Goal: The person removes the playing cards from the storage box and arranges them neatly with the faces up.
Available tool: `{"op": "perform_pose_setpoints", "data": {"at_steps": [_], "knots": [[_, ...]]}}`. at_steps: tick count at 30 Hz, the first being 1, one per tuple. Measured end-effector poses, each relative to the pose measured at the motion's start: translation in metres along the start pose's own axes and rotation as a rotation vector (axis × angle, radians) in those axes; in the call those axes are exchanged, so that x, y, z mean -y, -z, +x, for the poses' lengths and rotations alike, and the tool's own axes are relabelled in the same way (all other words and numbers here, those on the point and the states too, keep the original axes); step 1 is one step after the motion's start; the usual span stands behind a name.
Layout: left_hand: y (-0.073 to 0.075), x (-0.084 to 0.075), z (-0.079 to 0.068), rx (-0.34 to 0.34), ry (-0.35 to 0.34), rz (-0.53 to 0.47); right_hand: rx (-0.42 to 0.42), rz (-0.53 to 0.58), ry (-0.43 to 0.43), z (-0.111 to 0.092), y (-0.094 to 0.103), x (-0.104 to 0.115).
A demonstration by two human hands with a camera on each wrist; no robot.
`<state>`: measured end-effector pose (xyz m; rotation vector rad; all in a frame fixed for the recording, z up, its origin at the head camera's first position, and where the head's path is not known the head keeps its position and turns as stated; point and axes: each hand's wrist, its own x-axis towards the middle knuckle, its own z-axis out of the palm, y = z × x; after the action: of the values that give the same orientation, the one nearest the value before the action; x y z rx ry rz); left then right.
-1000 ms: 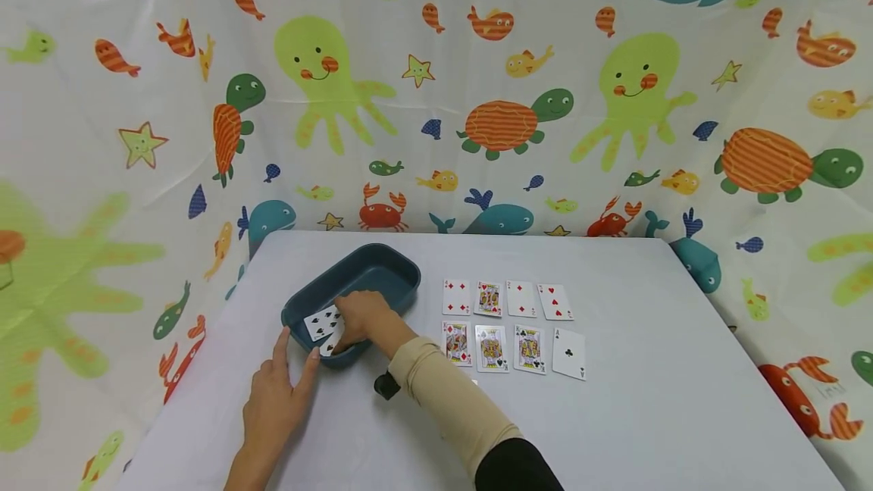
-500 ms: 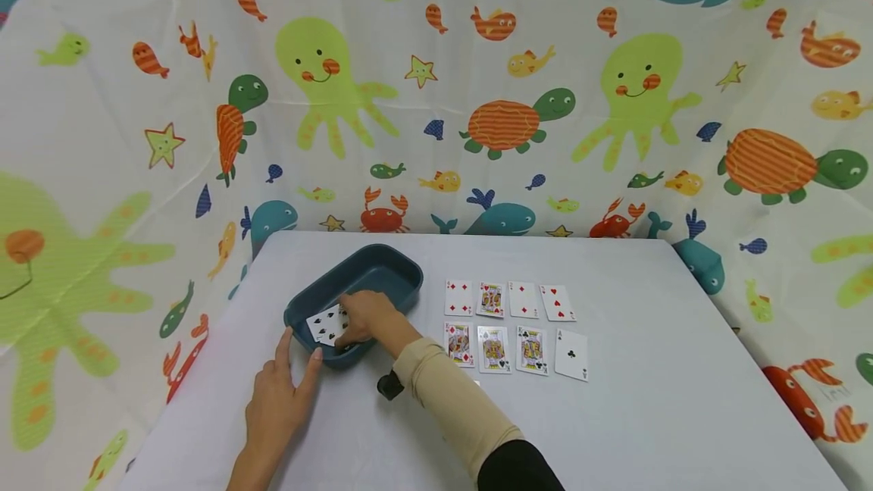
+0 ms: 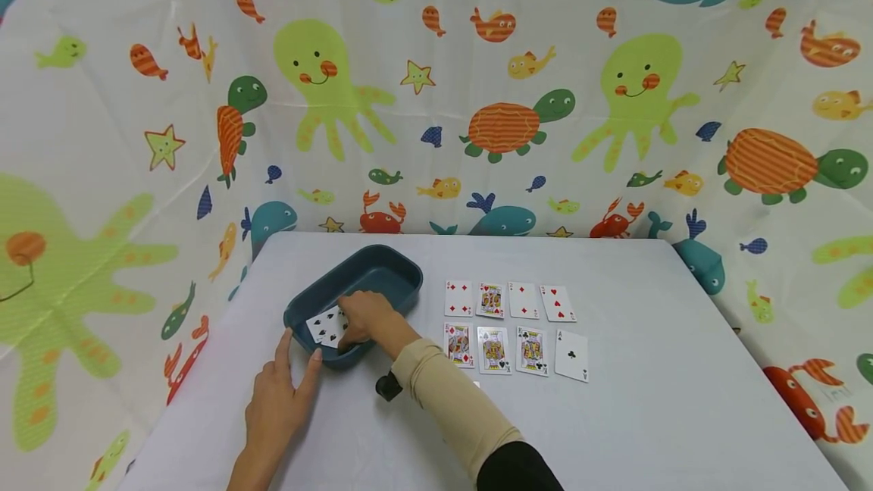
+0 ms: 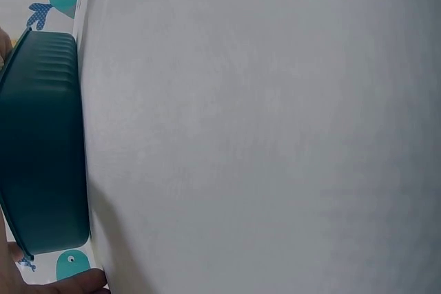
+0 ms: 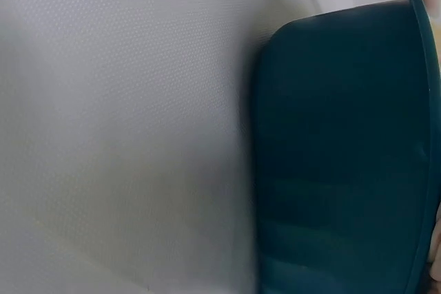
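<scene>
A dark teal oblong tub (image 3: pixel 385 279) stands at the left of the white table. In it lie white playing cards with black spade pips (image 3: pixel 323 326), overlapping at the near left end. My right hand (image 3: pixel 368 315) reaches down into the tub over these cards; its fingertips are hidden, so a grip on a card cannot be made out. My left hand (image 3: pixel 276 400) touches the tub's near left corner from outside, thumb and forefinger spread along the rim. Both wrist views show the tub's outer wall (image 4: pixel 45 142), with part of a hand at the frame edge.
Right of the tub, face-up cards lie in two rows, with diamonds and hearts (image 3: pixel 522 300) behind, court cards (image 3: pixel 492 350) and an ace of clubs (image 3: pixel 571 355) in front. A white scrap shows beside my right sleeve (image 3: pixel 450 400). A sea-animal cloth (image 3: pixel 423 112) hangs behind the table.
A card that stuck out toward the near rim under my right fingers has shifted in among the other cards in the tub. My left hand has stayed at the rim.
</scene>
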<state>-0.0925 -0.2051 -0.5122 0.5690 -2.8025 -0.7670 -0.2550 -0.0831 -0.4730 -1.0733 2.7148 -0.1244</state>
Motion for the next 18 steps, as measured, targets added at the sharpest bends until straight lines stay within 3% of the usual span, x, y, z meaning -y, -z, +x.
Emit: {"op": "perform_pose_setpoints", "data": {"at_steps": [10, 18], "knots": [[-0.001, -0.001, 0.000, 0.025, 0.018, 0.004, -0.063, 0.112, 0.008, -0.005, 0.000, -0.008], [0.000, 0.000, 0.002, 0.037, 0.023, 0.019, -0.131, 0.309, 0.075, -0.015, 0.004, -0.020]]}}
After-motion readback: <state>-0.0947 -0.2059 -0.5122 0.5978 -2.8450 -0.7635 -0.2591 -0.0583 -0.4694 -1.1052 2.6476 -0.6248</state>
